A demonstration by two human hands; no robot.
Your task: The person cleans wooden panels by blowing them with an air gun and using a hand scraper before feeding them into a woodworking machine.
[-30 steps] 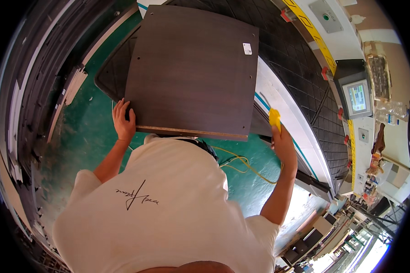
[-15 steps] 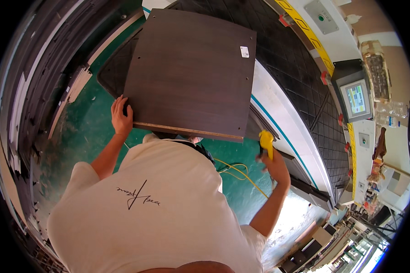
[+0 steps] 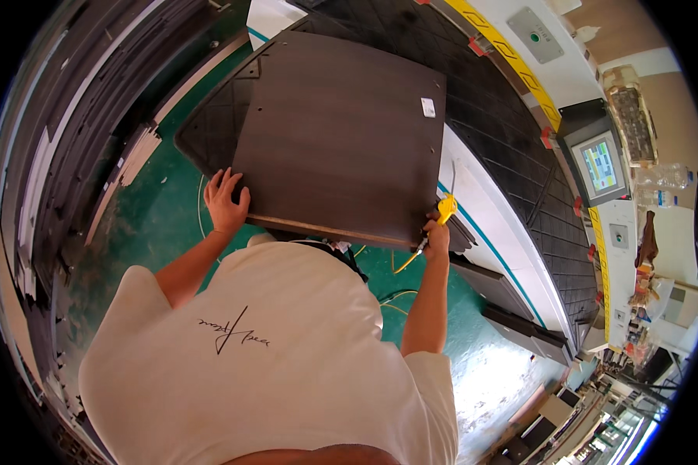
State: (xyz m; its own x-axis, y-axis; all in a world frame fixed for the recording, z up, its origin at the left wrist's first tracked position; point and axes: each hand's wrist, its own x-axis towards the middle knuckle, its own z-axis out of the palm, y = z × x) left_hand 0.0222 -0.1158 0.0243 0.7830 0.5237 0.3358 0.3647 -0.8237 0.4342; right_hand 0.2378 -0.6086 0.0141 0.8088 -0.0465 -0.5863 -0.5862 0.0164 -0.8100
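Note:
A dark brown board (image 3: 341,143) with drilled holes, a white label and a raw tan front edge lies in front of my body. At its near left corner rests my left hand (image 3: 226,205), fingers spread against the side edge. My right hand (image 3: 437,235) is closed around a yellow air blow gun (image 3: 447,206) beside the near right corner. The gun's thin nozzle points away from me, and a yellow hose (image 3: 406,265) runs from its lower end. My right fingers are partly hidden behind the gun and the board's edge.
Under the board is a black ribbed surface (image 3: 209,128). On the right, a white-edged machine (image 3: 504,232) carries black matting, a yellow strip and a control screen (image 3: 599,165). Stacked dark boards (image 3: 93,101) line the left. The floor (image 3: 151,213) is green; more panels (image 3: 492,287) lean at right.
My right hand has brought the blow gun inward and up to the board's right edge. The board sits slightly farther right and nearer; my left hand has shifted right with it, fingers more spread.

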